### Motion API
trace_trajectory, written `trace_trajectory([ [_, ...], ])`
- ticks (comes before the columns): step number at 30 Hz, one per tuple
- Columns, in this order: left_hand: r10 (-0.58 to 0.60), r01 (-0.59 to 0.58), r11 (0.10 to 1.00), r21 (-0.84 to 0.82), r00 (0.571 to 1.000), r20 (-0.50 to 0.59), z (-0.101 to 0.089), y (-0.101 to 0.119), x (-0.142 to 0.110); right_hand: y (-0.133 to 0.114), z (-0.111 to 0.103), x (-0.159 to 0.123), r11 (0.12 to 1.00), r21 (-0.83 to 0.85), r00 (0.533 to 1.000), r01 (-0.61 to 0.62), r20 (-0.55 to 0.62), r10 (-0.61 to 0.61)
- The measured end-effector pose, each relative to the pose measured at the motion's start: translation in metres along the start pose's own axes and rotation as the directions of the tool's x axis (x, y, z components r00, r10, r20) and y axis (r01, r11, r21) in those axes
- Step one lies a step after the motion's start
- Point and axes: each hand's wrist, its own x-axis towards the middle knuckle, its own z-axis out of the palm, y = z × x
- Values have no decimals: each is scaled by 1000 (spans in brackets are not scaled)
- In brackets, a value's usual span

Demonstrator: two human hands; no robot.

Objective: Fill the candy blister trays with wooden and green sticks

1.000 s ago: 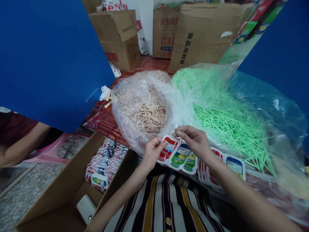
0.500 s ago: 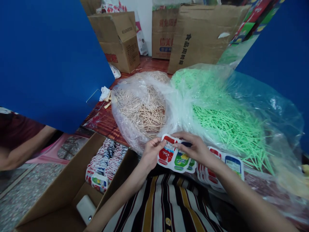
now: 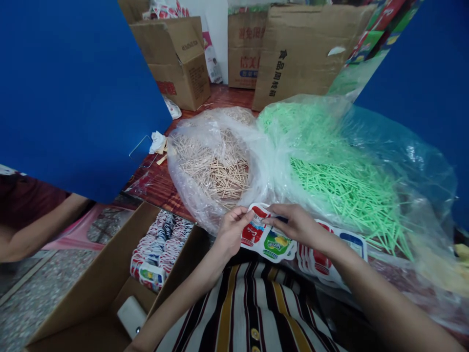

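My left hand pinches the left edge of a bottle-shaped pack, printed red "Cola" on one half and green-and-yellow on the other. The right hand reaches over from the right, its fingers closed on the pack's upper middle. What lies under those fingers is partly hidden; a dark blue bit shows between them. Under my right forearm, a fanned row of similar packs lies along the near table edge. Behind my hands stands a clear bag of thin tan sticks, beside a bag of bright green sticks.
At my left, an open cardboard box holds stacked packs and a white phone-like device. Blue panels flank the table. Cardboard boxes stand at the back. Another person's arm shows at far left.
The pack has shifted slightly in my hands, and less of the dark blue part shows by my right fingers. The whole view has moved a little. Both hands keep their hold.
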Motion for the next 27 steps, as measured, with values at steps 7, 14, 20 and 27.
trace_trajectory([
  [7,-165,118,938,327,979,119,-2,0,-1,-3,-11,0,978,173,991,-113,-44,123],
  [14,-7,-8,918,397,999,38,-3,-14,5,7,-11,-4,976,161,987,-150,-26,156],
  [20,-32,-23,896,443,993,115,0,-11,7,5,-15,-8,997,23,987,-73,-141,76],
  [27,441,-555,488,674,823,358,1,1,8,7,-16,-29,911,-314,917,265,-209,-339],
])
